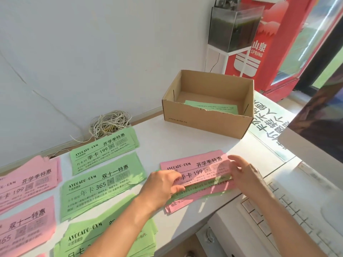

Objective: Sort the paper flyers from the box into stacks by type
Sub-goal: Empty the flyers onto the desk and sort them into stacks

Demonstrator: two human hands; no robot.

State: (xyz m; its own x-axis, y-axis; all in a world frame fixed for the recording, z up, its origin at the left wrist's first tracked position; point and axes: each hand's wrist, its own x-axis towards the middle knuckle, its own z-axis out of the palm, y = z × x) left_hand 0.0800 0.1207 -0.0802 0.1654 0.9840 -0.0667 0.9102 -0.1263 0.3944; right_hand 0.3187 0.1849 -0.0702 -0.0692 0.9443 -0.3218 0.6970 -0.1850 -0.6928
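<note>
A mixed pile of pink and green flyers [199, 168] lies on the white table in front of me. My left hand [163, 186] pinches the left edge of the top pink flyer. At the flyer's right end, my right hand [245, 173] holds it with bent fingers. The open cardboard box [206, 119] stands behind, with a green flyer [213, 107] on its floor. Sorted stacks lie to the left: three green stacks [104, 147], [100, 184], [104, 236] and two pink stacks [27, 180], [26, 227].
A tangle of white string [109, 124] sits by the wall behind the stacks. A white keyboard [289, 216] lies at the right, below the table edge. A glass tank [232, 26] on a white stand and a red cooler [274, 43] stand behind the box.
</note>
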